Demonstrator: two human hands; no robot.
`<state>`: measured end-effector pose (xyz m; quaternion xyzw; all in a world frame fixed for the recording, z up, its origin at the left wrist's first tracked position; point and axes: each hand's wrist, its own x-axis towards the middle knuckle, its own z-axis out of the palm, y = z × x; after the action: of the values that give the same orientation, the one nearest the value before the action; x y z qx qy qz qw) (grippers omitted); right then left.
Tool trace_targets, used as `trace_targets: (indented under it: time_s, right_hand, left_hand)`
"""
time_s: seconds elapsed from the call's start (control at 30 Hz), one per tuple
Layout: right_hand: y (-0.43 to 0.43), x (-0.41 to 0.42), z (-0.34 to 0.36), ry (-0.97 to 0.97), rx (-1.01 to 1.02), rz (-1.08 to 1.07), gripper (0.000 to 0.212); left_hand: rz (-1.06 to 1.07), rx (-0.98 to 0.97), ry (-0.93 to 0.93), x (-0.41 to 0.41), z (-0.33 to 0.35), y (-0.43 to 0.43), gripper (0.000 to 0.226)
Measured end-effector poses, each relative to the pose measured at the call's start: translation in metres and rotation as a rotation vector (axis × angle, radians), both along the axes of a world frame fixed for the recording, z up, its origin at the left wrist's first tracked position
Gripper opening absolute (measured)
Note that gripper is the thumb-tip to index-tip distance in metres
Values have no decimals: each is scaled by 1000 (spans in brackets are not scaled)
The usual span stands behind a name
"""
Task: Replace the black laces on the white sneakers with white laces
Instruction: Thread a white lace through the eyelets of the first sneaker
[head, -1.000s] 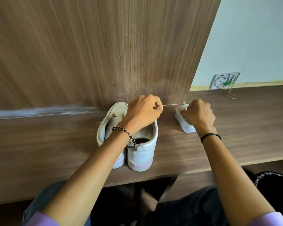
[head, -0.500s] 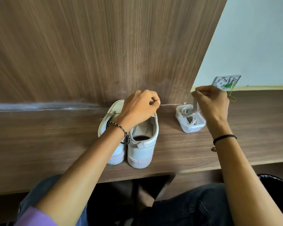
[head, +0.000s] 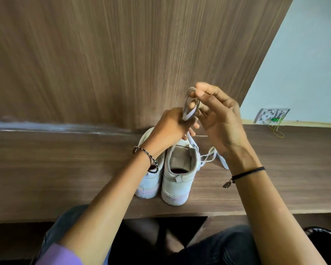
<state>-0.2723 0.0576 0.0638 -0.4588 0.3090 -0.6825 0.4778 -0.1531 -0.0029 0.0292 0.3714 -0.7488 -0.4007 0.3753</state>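
I am counting two sneakers (head: pixel 177 180) sitting on one desk (head: pixel 65 169), two hands, the left hand (head: pixel 170 129) and right hand (head: pixel 222 119), sharing one bundle of laces (head: pixel 187 113), two bracelets (head: pixel 248 172), one circling each wrist, and one wall plate (head: pixel 271 116) showing behind.

Both forearms reach forward and converge. The left hand (head: pixel 170 126) grips a white lace (head: pixel 187 114) in curled fingers; the right hand (head: pixel 221 119), raised just beside it, pinches the lace's loop.
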Motion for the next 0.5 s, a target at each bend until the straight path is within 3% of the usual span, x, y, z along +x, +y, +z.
trace_targets:
  time_s: [0.07, 0.13, 0.2, 0.3, 0.4, 0.5]
  right_hand:
    - [-1, 9, 3, -19, -6, 3, 13]
    - [-4, 13, 3, 9, 31, -52, 13]
    - [-8, 15, -2, 133, 115, -132, 13]
    - [-11, 8, -16, 393, 252, -239, 15]
    - [-14, -9, -31, 692, 315, -282, 9]
    - [-15, -22, -40, 856, 378, -266, 5]
  left_hand:
    - [31, 62, 163, 11, 6, 1, 26]
    - [123, 127, 325, 27, 15, 4, 25]
    - [221, 179, 469, 44, 26, 1, 28]
    - [226, 268, 660, 73, 38, -15, 54]
    - [265, 180, 658, 105, 39, -22, 59]
    - [322, 37, 665, 124, 38, -21, 60]
